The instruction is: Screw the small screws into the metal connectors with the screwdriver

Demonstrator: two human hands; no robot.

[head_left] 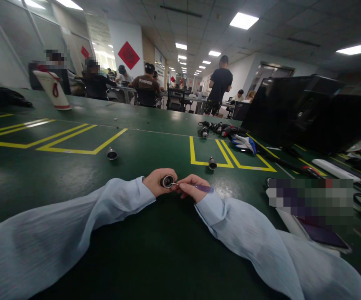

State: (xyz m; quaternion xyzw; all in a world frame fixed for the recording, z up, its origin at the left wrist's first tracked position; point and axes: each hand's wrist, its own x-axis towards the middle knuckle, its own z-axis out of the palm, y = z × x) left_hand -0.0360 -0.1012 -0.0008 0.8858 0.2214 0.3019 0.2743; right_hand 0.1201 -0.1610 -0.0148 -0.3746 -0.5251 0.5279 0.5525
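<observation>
My left hand (156, 182) is closed around a small round metal part with a dark hollow mouth (168, 181), its opening turned toward me. In my right hand (193, 187) is a screwdriver with a purple see-through handle (206, 189). Its thin shaft points left and its tip meets the rim or inside of the metal part; which of the two I cannot tell. Both hands are just above the green table (143, 246). Two similar metal parts rest farther off: one metal part (112, 153) to the left, another metal part (212, 163) to the right.
Yellow tape outlines (193, 152) mark the table. Cables and metal parts (218, 129) lie beside a blue-white glove (244, 144) at the back right. A black monitor (293, 108) stands right, a paper cup (53, 89) back left. Several people are beyond the table.
</observation>
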